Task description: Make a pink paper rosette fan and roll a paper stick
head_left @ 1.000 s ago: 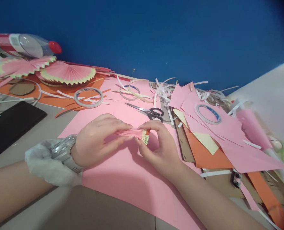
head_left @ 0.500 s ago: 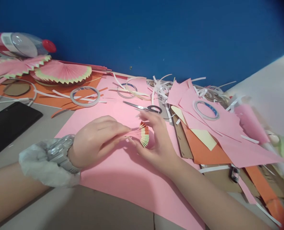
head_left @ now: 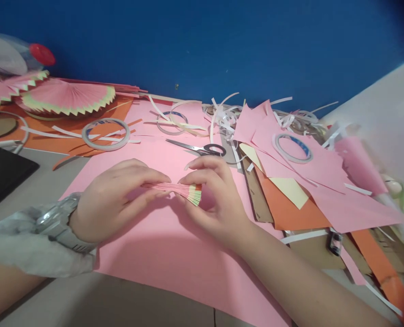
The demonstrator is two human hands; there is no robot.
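Observation:
A pleated paper fan (head_left: pixel 181 190), pink with pale yellow, green and orange bands at its right end, is held between my hands. My left hand (head_left: pixel 115 200) pinches its narrow left part between thumb and fingers. Around the coloured right end, the thumb and fingers of my right hand (head_left: pixel 218 195) are closed, and the folds are pressed together. Under both hands lies a large pink sheet (head_left: pixel 174 254). Just beyond the fingers rest scissors (head_left: pixel 198 148) with black handles, their blades pointing left.
Tape rolls (head_left: pixel 105 134) lie behind my left hand and on pink paper (head_left: pixel 324 190) at right. Finished pleated fans (head_left: pixel 67 95) and a red-capped bottle (head_left: pixel 11 52) are at back left. A dark phone-like slab (head_left: pixel 7 175) sits at left. Paper strips (head_left: pixel 227 120) pile against the blue wall.
My right hand has closed around the fan's spread end, and its folds are squeezed narrower. My left hand has shifted left along it. The view has turned slightly right.

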